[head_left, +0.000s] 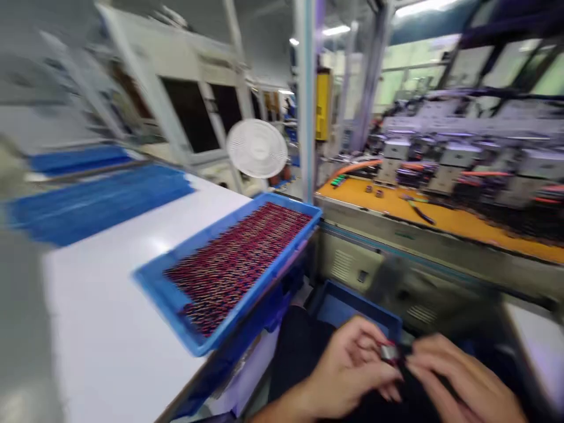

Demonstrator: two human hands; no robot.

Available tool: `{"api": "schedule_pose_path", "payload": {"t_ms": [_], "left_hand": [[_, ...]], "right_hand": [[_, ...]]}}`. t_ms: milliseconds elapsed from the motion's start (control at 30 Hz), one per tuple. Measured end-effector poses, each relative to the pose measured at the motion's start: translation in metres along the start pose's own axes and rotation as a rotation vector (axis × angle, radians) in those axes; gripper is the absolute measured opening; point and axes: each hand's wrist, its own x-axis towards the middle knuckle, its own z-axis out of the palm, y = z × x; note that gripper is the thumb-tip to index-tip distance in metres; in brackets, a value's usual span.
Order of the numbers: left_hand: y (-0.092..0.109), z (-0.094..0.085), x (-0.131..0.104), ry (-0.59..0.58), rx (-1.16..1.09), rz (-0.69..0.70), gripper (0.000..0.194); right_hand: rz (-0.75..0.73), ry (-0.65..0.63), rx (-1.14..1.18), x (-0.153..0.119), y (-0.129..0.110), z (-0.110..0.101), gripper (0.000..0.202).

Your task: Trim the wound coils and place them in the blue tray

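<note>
Low in the head view, above my dark-clothed lap, my left hand pinches a small silver part with red edges between thumb and fingers. Its exact kind is too blurred to tell. Close on its right, my right hand has its fingertips pressed together beside the part, near something small and dark. Motion blur hides what those fingers hold, and whether they touch the silver part. Left of my hands, a blue tray on the white table holds rows of many small red, dark and pale pieces.
A blue bin stands low beyond my hands. The white table is on the left, with blue covering farther back. A machine bench with an orange top runs along the right. A white round fan and a metal post stand behind.
</note>
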Motion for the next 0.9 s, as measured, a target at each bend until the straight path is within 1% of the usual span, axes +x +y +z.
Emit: {"api": "schedule_pose_path", "payload": {"t_ms": [33,100,167,267,333,400,500,567,600,667,800,900], "left_hand": [[0.007,0.003,-0.005,0.016,0.010,0.056,0.034],[0.019,0.004,-0.008,0.026,0.065,0.167,0.022],[0.025,0.001,-0.005,0.051,0.151,0.262,0.018],[0.024,-0.001,-0.001,0.104,0.277,0.341,0.019],[0.022,-0.001,0.001,0.141,0.338,0.380,0.020],[0.020,-0.002,0.001,0.167,0.383,0.407,0.029],[0.018,-0.005,0.002,0.167,0.429,0.395,0.038],[0.019,-0.007,0.003,0.144,0.438,0.369,0.038],[0.019,-0.008,0.003,0.133,0.440,0.360,0.037],[0.021,-0.009,0.003,0.122,0.450,0.351,0.034],[0.025,-0.010,0.005,0.107,0.485,0.369,0.027],[0.026,-0.009,0.008,0.089,0.503,0.377,0.023]], "right_hand": [[0.007,-0.011,0.012,0.001,-0.003,0.000,0.011],[0.051,0.028,0.044,0.005,-0.006,0.003,0.014],[0.106,0.066,0.078,0.007,-0.005,0.009,0.014],[0.231,0.113,0.127,0.005,-0.009,0.014,0.013],[0.369,0.132,0.204,0.002,-0.015,0.015,0.012],[0.559,0.116,0.345,0.000,-0.019,0.015,0.014],[0.881,0.019,0.686,-0.002,-0.021,0.016,0.019],[1.029,-0.034,0.904,-0.003,-0.019,0.018,0.023],[1.069,-0.053,0.981,-0.003,-0.017,0.018,0.024],[1.110,-0.080,1.059,-0.004,-0.014,0.019,0.028],[1.153,-0.130,1.143,-0.008,-0.005,0.023,0.037],[1.086,-0.163,1.267,-0.013,0.002,0.028,0.048]]}}
